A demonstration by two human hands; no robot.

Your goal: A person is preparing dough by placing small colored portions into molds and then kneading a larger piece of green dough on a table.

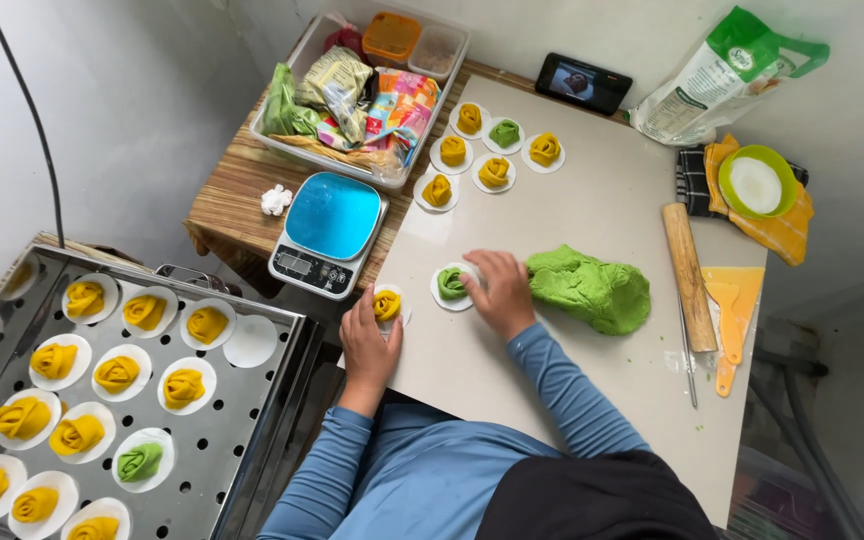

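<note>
My left hand [367, 345] rests at the near left edge of the white mat [592, 215], its fingers on the paper round under a yellow rose-shaped bun [387, 304]. My right hand [500, 293] is curled over the paper round of a green rose-shaped bun [451, 284] just to the right. A large lump of green dough [592, 288] lies right of that hand, touching nothing else. Several more yellow buns and one green one [504, 132] sit on paper rounds at the far end of the mat.
A perforated steel steamer tray [242, 440] at the left holds several yellow buns, one green bun [139, 462] and one bare paper round. A blue kitchen scale [330, 232], a tub of packets [362, 85], a phone [583, 82], a rolling pin [689, 275], a yellow scraper [732, 305] and a green bowl [756, 181] surround the mat.
</note>
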